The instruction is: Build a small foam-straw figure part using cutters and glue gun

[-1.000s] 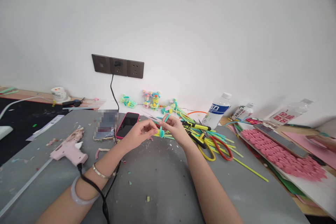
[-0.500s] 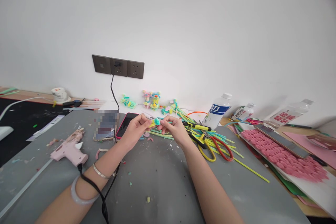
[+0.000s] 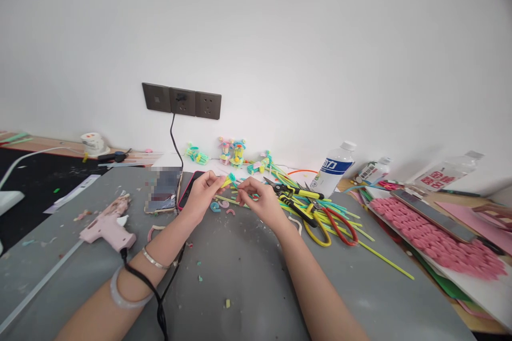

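Observation:
Pinched between the thumb and fingers of my left hand (image 3: 205,193) is a small yellow-and-teal chenille stem piece (image 3: 229,180), its teal end pointing right. My right hand (image 3: 261,200) has its fingers curled and closed at that teal end, seemingly gripping a short bit of teal stem; the fingertips partly hide the contact. Behind and right of my right hand lies a heap of yellow, green and teal chenille stems (image 3: 366,232). On the heap rest black-and-yellow pliers (image 3: 306,193) and scissors with a red and a yellow handle loop (image 3: 340,229).
A pink glue gun (image 3: 108,229) lies left, its black cord running by my left forearm. Two phones, one pixelated (image 3: 164,192) and one pink-edged (image 3: 188,192), lie beyond. Small chenille figures (image 3: 232,153) and a bottle (image 3: 334,170) stand by the wall. Another person's hand (image 3: 496,216) is far right.
The teal coil, earlier hanging from my right fingers, now sits at the end of the yellow piece in my left hand. My right hand has shifted slightly, its fingers more curled.

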Motion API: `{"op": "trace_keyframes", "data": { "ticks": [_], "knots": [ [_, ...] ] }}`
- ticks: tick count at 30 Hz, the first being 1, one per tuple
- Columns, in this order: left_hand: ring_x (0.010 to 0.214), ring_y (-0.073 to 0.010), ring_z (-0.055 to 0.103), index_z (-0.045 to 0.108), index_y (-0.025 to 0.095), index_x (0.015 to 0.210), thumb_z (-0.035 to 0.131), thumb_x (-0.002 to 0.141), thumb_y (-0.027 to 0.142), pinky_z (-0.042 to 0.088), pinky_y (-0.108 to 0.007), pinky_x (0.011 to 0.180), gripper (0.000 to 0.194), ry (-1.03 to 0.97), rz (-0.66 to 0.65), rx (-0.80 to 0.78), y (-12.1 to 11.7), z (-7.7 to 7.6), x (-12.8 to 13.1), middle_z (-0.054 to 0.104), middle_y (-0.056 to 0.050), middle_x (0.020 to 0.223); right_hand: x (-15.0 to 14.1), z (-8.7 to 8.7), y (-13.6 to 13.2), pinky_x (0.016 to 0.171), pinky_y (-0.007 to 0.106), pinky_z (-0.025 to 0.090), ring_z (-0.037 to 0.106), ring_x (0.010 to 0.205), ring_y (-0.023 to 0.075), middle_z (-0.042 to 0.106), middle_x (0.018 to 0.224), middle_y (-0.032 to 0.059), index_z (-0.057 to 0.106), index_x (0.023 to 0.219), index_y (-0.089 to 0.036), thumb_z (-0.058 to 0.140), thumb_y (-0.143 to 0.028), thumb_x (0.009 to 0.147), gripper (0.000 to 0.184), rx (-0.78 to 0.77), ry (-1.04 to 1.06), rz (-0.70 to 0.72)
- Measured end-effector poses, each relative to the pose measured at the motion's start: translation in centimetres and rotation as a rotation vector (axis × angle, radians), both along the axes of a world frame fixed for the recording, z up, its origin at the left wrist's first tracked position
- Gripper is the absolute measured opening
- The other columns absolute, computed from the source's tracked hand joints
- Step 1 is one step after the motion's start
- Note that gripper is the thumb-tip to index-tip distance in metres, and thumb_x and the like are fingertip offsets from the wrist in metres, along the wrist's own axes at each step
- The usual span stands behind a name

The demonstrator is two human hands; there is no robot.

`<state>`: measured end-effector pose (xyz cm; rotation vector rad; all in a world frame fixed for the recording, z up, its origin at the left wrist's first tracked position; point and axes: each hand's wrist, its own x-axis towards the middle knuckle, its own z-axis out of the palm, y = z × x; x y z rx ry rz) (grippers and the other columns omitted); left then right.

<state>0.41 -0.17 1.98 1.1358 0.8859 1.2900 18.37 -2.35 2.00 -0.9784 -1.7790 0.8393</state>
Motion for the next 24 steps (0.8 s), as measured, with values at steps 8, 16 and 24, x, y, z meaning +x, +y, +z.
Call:
{"op": "trace_keyframes", "data": {
  "ticks": [8, 16, 24],
  "knots": [
    [0.061, -0.0135, 0.052, 0.052, 0.020, 0.071, 0.068, 0.080, 0.040, 0.039, -0.024, 0.058, 0.027, 0.309, -0.013, 0.285, 0.5, -0.9, -0.5, 0.054, 0.002, 0.066, -0.4, 0.8, -0.8, 0.066, 0.028, 0.049, 0.066, 0.068, 0.0167, 0.069, 0.074, 0.0010, 0.055, 0.092, -0.023, 0.049, -0.023, 0.089, 0.007, 0.170, -0.143, 0.001],
    [0.068, -0.0176, 0.059, 0.065, 0.019, 0.088, 0.057, 0.089, 0.039, 0.042, -0.025, 0.060, 0.022, 0.541, -0.177, 0.350, 0.1, -0.9, -0.4, 0.068, -0.004, 0.080, 0.5, 0.2, 0.1, 0.052, 0.027, 0.041, 0.050, 0.049, 0.0135, 0.064, 0.058, -0.0001, 0.058, 0.074, -0.021, 0.066, -0.048, 0.084, 0.030, -0.056, 0.023, 0.011],
    [0.068, -0.0151, 0.059, 0.064, 0.019, 0.088, 0.054, 0.089, 0.037, 0.049, -0.026, 0.065, 0.021, 0.601, -0.366, 0.335, -0.8, 0.1, -0.2, 0.061, -0.001, 0.078, 1.3, -0.3, 1.3, 0.052, 0.026, 0.028, 0.036, 0.056, 0.0116, 0.048, 0.059, -0.0024, 0.056, 0.063, -0.019, 0.075, -0.054, 0.073, 0.041, -0.086, 0.108, -0.011]
  ]
}}
